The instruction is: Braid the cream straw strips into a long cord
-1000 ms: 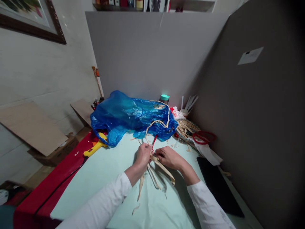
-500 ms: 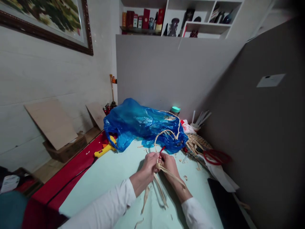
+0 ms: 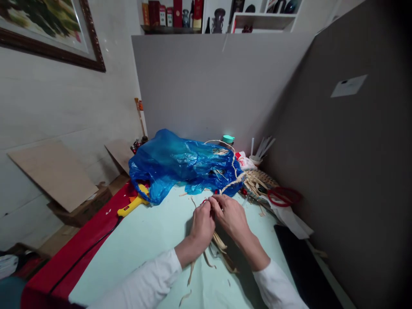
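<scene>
Pale strips (image 3: 220, 241) trail below the right hand (image 3: 231, 214); cord (image 3: 230, 185) beyond.

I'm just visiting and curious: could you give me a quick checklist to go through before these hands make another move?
1. Left hand closed on the strips: ok.
2. Right hand beside it: ok.
3. Right fingers' hold: cannot tell, their undersides are hidden.
4. Yellow tool apart from both hands: ok, it lies at the left near the blue bag.
5. Tabletop free of scraps: not ok, a curled scrap lies near the front.
</scene>
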A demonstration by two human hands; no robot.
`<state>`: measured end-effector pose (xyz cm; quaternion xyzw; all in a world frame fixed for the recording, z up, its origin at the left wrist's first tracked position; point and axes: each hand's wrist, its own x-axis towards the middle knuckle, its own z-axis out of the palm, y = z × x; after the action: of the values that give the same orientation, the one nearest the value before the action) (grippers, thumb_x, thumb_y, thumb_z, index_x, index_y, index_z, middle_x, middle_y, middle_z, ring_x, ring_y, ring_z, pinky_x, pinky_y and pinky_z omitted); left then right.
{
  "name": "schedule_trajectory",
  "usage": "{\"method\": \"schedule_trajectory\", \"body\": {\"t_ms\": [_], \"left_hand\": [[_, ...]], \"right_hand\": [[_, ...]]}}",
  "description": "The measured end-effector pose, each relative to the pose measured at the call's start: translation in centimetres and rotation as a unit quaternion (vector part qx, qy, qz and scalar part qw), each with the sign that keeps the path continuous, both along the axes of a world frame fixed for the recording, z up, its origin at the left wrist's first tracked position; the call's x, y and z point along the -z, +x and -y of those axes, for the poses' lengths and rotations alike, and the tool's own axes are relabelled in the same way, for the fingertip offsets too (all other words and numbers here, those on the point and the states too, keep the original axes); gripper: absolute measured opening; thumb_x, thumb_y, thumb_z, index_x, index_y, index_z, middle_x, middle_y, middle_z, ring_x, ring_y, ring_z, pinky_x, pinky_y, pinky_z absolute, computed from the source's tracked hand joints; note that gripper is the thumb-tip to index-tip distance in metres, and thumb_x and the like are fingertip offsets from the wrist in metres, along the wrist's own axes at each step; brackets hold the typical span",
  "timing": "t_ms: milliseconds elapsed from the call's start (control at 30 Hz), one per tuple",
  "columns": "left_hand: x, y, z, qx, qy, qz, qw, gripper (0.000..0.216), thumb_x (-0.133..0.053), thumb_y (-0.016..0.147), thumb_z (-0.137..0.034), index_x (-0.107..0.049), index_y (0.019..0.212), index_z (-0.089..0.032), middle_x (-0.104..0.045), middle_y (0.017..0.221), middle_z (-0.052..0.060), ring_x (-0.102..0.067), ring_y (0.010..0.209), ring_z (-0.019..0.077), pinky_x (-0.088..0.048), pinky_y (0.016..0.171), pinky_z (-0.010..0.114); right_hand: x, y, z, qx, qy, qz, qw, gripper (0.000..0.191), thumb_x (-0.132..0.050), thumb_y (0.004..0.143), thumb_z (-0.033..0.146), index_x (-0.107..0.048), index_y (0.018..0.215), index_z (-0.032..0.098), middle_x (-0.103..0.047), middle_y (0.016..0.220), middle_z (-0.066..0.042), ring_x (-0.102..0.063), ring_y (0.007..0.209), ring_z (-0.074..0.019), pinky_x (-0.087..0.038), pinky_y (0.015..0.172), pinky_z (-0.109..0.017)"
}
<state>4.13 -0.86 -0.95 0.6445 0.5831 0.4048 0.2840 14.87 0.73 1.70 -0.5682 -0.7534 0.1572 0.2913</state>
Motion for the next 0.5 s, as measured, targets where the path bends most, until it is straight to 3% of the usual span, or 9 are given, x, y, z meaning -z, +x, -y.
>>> {"method": "schedule_trajectory", "body": {"t_ms": [133, 233, 367, 500], "left_hand": [[0.5, 0.3, -0.3, 0.050, 0.028, -0.087, 0.995, 0.028, -0.044, 0.078, 0.001, -0.062, 0.089, -0.017, -0.067, 0.092, 0.014, -0.064, 0.086, 0.0270, -0.045, 0.082, 0.038], [0.8, 0.5, -0.3, 0.076, 0.039, -0.140, 0.986, 0.030, -0.040, 0.080, 0.002, -0.063, 0.090, -0.016, -0.065, 0.090, 0.014, -0.064, 0.082, 0.0259, -0.047, 0.082, 0.038], [0.7, 0.7, -0.1, 0.104, 0.053, -0.193, 0.974, 0.037, -0.036, 0.078, 0.005, -0.062, 0.097, -0.013, -0.063, 0.095, 0.015, -0.065, 0.085, 0.0251, -0.049, 0.082, 0.037], [0.7, 0.7, 0.0, 0.127, 0.075, -0.214, 0.966, 0.046, -0.034, 0.078, 0.006, -0.057, 0.112, -0.015, -0.063, 0.100, 0.013, -0.065, 0.088, 0.0239, -0.049, 0.083, 0.036]], "right_hand": [[-0.1, 1.6, -0.8, -0.058, -0.090, -0.046, 0.993, 0.049, -0.039, 0.093, 0.045, -0.066, 0.063, 0.017, -0.054, 0.054, -0.002, -0.047, 0.054, -0.0141, -0.031, 0.055, -0.025], [-0.2, 2.7, -1.0, -0.085, -0.107, -0.082, 0.987, 0.040, -0.049, 0.088, 0.045, -0.070, 0.069, 0.016, -0.055, 0.055, 0.001, -0.045, 0.051, -0.0119, -0.032, 0.052, -0.023], [-0.1, 2.9, -1.1, -0.047, -0.079, -0.100, 0.991, 0.027, -0.054, 0.082, 0.034, -0.070, 0.072, 0.015, -0.060, 0.059, 0.000, -0.049, 0.056, -0.0131, -0.032, 0.053, -0.023], [-0.2, 2.9, -1.2, 0.008, -0.022, -0.089, 0.996, 0.024, -0.047, 0.085, 0.029, -0.062, 0.070, 0.017, -0.059, 0.061, -0.001, -0.051, 0.059, -0.0143, -0.031, 0.056, -0.025]]}}
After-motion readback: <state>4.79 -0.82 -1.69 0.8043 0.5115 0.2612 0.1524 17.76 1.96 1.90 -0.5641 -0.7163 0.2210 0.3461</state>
